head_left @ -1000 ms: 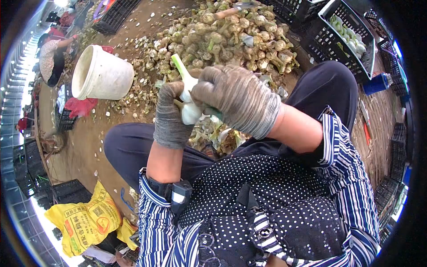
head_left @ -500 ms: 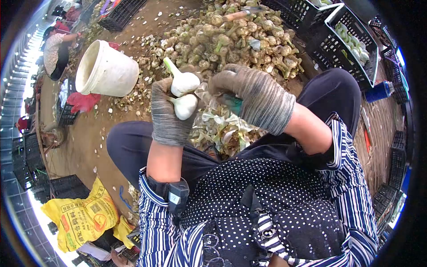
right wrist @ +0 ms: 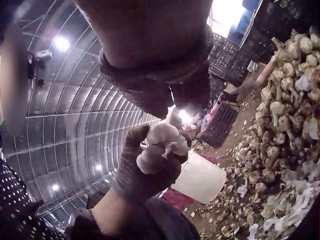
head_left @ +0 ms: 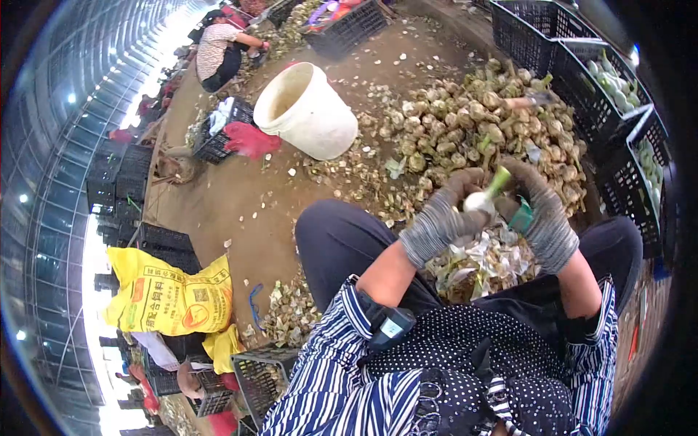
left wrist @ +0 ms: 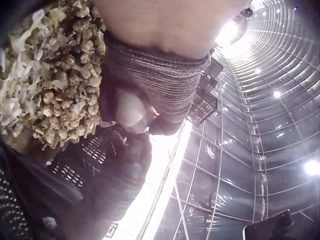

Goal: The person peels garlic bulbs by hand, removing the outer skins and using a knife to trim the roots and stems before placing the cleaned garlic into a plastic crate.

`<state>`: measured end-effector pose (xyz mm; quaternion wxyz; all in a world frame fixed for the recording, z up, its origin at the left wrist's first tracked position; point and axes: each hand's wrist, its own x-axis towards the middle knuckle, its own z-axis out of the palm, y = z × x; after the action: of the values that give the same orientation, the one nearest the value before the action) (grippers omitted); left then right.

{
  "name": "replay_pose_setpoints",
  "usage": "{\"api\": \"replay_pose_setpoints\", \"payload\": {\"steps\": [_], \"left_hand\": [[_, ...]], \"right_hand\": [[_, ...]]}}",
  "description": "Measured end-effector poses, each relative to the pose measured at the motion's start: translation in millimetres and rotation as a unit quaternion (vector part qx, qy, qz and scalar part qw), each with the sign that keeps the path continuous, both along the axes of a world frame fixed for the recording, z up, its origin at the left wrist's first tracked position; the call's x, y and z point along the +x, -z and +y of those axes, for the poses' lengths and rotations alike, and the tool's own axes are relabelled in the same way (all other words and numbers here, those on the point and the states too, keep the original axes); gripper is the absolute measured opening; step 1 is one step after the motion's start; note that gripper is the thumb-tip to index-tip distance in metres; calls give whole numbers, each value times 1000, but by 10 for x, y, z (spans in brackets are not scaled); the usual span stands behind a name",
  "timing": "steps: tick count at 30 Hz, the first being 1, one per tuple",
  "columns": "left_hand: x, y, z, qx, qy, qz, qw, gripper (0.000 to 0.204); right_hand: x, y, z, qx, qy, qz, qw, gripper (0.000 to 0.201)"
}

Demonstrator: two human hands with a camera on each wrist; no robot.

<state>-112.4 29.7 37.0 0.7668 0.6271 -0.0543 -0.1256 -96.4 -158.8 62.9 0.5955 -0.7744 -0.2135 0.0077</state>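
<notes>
In the head view my gloved left hand [head_left: 451,214] grips a white garlic bulb [head_left: 478,203], its green stem [head_left: 500,179] pointing up and right. The right wrist view shows two bulbs in that hand, an upper garlic bulb [right wrist: 163,133] and a lower garlic bulb [right wrist: 151,161]. My gloved right hand [head_left: 544,211] curls around a green handle [head_left: 521,216], mostly hidden by the fingers. Its fingertips are right at the stem. In the left wrist view, a pale bulb [left wrist: 131,109] shows under the left glove.
A heap of unpeeled garlic [head_left: 465,116] lies ahead, with peeled skins [head_left: 483,265] between the legs. A white bucket [head_left: 320,120] stands to the left. Black crates [head_left: 632,196] line the right side. A yellow sack [head_left: 171,294] sits at lower left; another person [head_left: 218,51] crouches far left.
The head view has turned left, shifting the scene rightward. My right hand drew away from the bulbs, then came back to the stem. The garlic stem has swung from pointing up-left to up-right.
</notes>
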Motion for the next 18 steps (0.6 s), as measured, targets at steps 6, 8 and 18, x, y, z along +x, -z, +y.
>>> {"api": "replay_pose_setpoints", "payload": {"steps": [6, 8, 18], "left_hand": [[-38, 37, -108, 146, 31, -175, 973, 68], [-8, -3, -88, 204, -61, -157, 964, 67], [-21, -132, -23, -105, -73, 72, 989, 51]], "right_hand": [[-15, -162, -42, -27, -66, 119, 990, 16], [-23, -130, -46, 29, 1, 78, 997, 15], [-92, -244, -1, 87, -47, 43, 994, 32]]}}
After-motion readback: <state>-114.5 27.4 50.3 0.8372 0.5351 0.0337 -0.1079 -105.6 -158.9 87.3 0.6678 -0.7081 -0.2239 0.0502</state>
